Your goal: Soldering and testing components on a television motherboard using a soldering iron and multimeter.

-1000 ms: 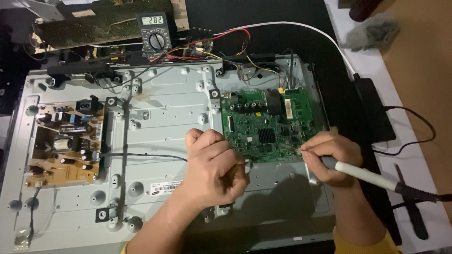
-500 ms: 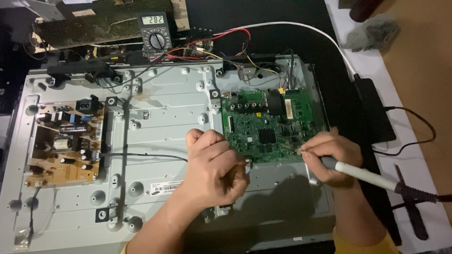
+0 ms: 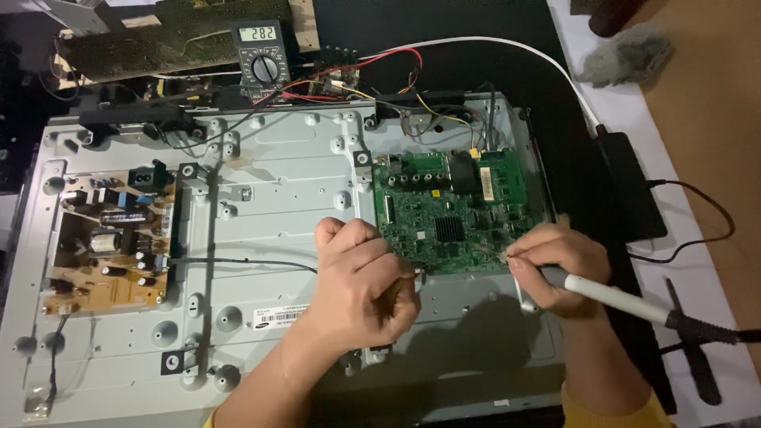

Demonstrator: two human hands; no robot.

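Chassis (image 3: 269,198) fills the table, green board (image 3: 452,210) at its right. We see the left hand (image 3: 361,281) curled at the board's lower edge, the right hand (image 3: 555,265) clamped on a white probe (image 3: 614,299); keep both steady. White label (image 3: 277,317) sits below; meter (image 3: 260,55) above.

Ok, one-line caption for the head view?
Right hand touches a white pen-shaped probe to the green circuit board; left hand rests fisted at its lower-left edge, on the grey metal chassis.
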